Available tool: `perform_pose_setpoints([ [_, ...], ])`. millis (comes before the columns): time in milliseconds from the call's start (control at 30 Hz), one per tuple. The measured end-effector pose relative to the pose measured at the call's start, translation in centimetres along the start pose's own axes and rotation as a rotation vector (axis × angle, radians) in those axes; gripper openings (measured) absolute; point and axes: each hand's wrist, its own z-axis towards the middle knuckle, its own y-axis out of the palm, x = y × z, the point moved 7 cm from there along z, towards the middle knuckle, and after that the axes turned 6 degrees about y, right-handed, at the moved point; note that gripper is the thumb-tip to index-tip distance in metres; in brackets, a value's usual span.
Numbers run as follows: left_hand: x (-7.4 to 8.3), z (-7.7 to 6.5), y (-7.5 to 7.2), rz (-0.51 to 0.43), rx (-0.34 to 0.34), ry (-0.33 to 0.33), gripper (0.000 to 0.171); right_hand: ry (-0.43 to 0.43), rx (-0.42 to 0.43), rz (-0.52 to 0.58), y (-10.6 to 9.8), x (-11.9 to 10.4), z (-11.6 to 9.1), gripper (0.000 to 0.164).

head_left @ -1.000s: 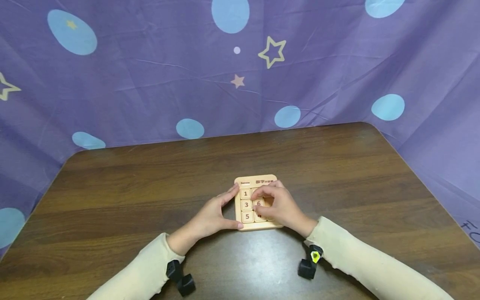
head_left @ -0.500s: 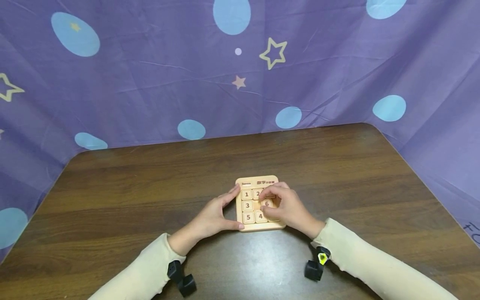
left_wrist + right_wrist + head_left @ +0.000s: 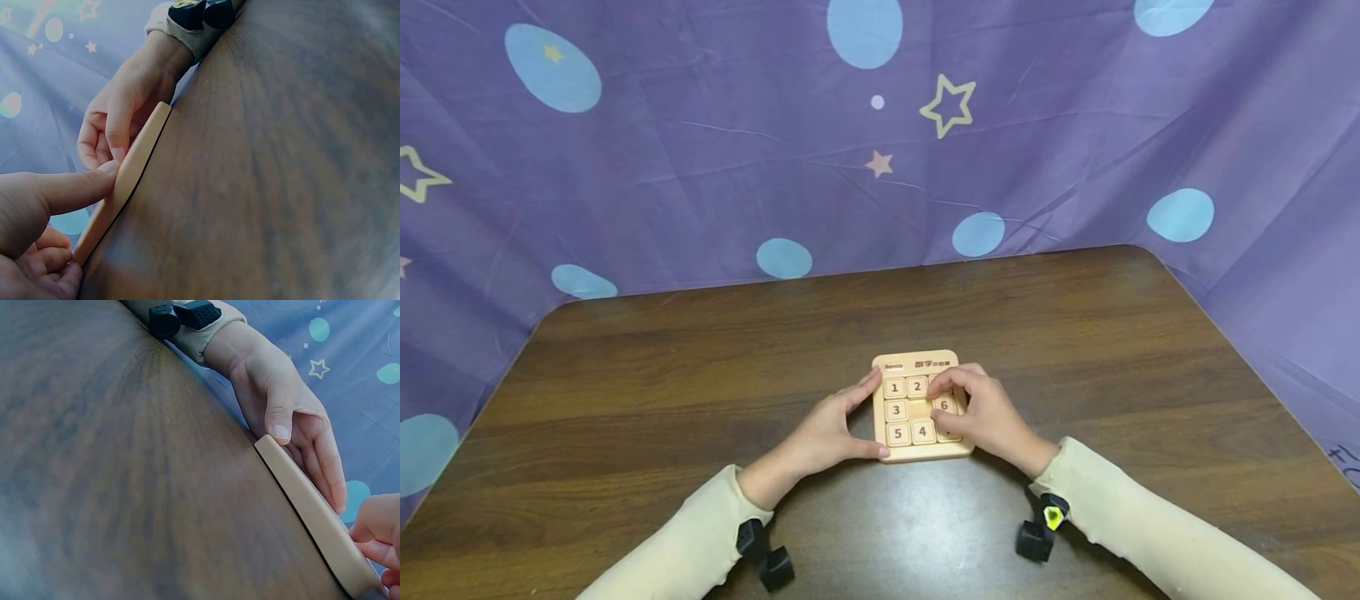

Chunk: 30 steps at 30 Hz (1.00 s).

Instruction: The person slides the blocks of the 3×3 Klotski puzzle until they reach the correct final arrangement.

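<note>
A wooden sliding number puzzle point(image 3: 925, 453) lies flat on the table. My left hand point(image 3: 823, 432) holds its left side, thumb at the near corner and fingertips at the far one. In the left wrist view that thumb point(image 3: 87, 187) presses on the puzzle's side. My right hand point(image 3: 992, 417) bends over the right side, index finger and thumb pinching the 6 tile point(image 3: 944, 406) in the middle row. Left of this tile is a bare slot point(image 3: 919, 410). Tiles 1, 2, 3, 5 and 4 show; the right column is partly hidden by my right fingers.
The brown wooden table point(image 3: 700, 358) spreads round the puzzle. Behind it hangs a purple cloth point(image 3: 737, 150) with stars and blue ovals. A black wrist camera point(image 3: 765, 557) sits on my left cuff, another black camera point(image 3: 1037, 537) on the right one.
My right hand has moved right, and the 6 tile has slid from the middle column to the right column, baring the centre slot. The left hand keeps its hold on the puzzle.
</note>
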Motion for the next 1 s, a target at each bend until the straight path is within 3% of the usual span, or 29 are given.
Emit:
perform_pose_setpoints([
  [433,-0.1,0.0,-0.1,0.003,-0.003,-0.001,0.098,0.0,-0.034,0.115,1.2,-0.5,0.4,0.023],
  [633,-0.1,0.0,-0.1,-0.008,-0.003,0.002,0.097,-0.056,-0.063,0.091,2.4,-1.7,1.1,0.02],
  [1000,0.0,0.0,-0.1,0.015,0.004,0.012,0.097,-0.078,-0.121,0.08,3.6,-3.1,1.7,0.02],
])
